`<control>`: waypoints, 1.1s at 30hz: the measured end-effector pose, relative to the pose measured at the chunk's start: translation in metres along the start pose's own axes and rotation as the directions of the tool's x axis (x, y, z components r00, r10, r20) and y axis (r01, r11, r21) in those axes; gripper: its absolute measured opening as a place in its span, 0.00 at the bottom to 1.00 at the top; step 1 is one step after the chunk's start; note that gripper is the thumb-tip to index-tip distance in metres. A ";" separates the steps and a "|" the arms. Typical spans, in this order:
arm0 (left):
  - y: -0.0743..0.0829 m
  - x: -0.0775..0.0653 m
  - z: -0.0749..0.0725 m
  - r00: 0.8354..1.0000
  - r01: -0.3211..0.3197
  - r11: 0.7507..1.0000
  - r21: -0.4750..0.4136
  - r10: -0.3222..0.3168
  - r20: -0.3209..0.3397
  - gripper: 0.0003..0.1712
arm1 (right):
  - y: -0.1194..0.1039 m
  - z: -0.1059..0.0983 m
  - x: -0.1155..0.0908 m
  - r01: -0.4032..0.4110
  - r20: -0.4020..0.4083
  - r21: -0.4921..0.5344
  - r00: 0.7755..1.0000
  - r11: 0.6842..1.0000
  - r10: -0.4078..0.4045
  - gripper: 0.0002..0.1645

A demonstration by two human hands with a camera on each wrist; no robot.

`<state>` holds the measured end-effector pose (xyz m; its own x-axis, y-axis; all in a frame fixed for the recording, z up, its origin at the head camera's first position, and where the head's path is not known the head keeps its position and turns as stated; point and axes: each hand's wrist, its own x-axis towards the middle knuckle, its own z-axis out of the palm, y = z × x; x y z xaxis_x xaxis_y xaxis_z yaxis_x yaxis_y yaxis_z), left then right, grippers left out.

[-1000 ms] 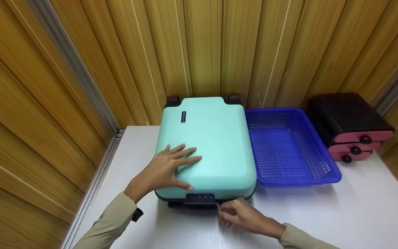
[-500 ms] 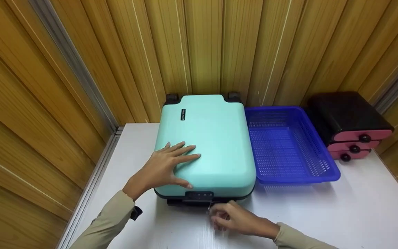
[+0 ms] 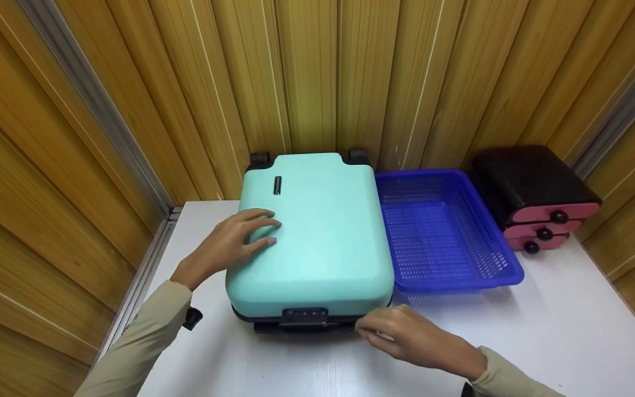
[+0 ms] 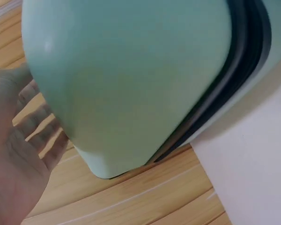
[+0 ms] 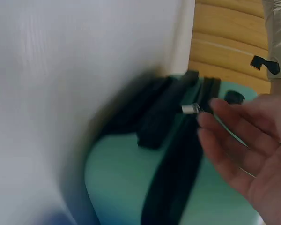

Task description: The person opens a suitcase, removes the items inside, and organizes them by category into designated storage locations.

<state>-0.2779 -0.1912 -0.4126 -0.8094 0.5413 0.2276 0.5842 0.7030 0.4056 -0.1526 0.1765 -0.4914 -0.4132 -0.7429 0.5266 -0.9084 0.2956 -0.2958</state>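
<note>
One mint suitcase [image 3: 323,248] lies under your left hand [image 3: 229,240], which rests relaxed, gripping nothing. Likely stiff and slippery: grip its rim [image 3: 346,318]. Your right hand [image 3: 414,337] curls beside it; whether it pinches the metal tab [image 5: 190,108] cannot be told.

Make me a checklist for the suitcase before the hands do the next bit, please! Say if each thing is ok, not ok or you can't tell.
1. Case lying flat on the table: ok.
2. Left hand over the case, out of the zip's way: ok, it's on the left side of the top.
3. Right hand by the front edge: ok.
4. Silver pull pinched firmly: cannot tell; it's right by the right hand.
5. Lock numbers set: cannot tell, too small to read.
6. Free space just right of the case: not ok, the basket sits close beside it.
</note>
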 end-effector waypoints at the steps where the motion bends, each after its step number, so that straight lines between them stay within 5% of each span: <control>1: -0.003 0.004 -0.001 1.000 0.005 1.000 0.011 -0.005 -0.002 0.22 | 0.000 -0.003 0.000 -0.011 -0.062 -0.015 0.998 1.000 0.010 0.11; 8: -0.028 0.034 -0.017 0.997 0.083 0.997 -0.005 -0.083 -0.002 0.23 | -0.005 -0.002 -0.001 -0.131 -0.368 0.002 0.922 0.991 0.123 0.21; 12: -0.048 0.051 -0.027 0.987 0.158 0.987 -0.028 -0.158 0.006 0.26 | -0.007 0.000 -0.003 -0.270 -0.454 -0.078 0.867 0.960 0.207 0.29; 16: -0.065 0.064 -0.033 0.972 0.220 0.975 -0.040 -0.216 0.090 0.34 | -0.008 0.003 -0.006 -0.451 -0.422 -0.053 0.819 0.891 0.389 0.43; 21: -0.077 0.069 -0.033 0.950 0.281 0.953 -0.113 -0.259 0.174 0.47 | -0.010 0.011 -0.007 -0.499 -0.307 0.045 0.817 0.865 0.488 0.48; 27: -0.086 0.069 -0.036 0.941 0.308 0.930 -0.202 -0.266 0.211 0.54 | -0.012 0.013 -0.002 -0.487 -0.325 0.041 0.819 0.872 0.473 0.44; 33: -0.093 0.066 -0.041 0.931 0.330 0.916 -0.226 -0.278 0.235 0.58 | -0.015 0.007 0.005 -0.535 -0.273 0.020 0.810 0.845 0.519 0.38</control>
<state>-0.3880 -0.2402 -0.3990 -0.9020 0.4177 -0.1090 0.2547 0.7187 0.6469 -0.1402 0.1640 -0.4898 -0.8235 -0.2843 0.4909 -0.5454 0.6350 -0.5472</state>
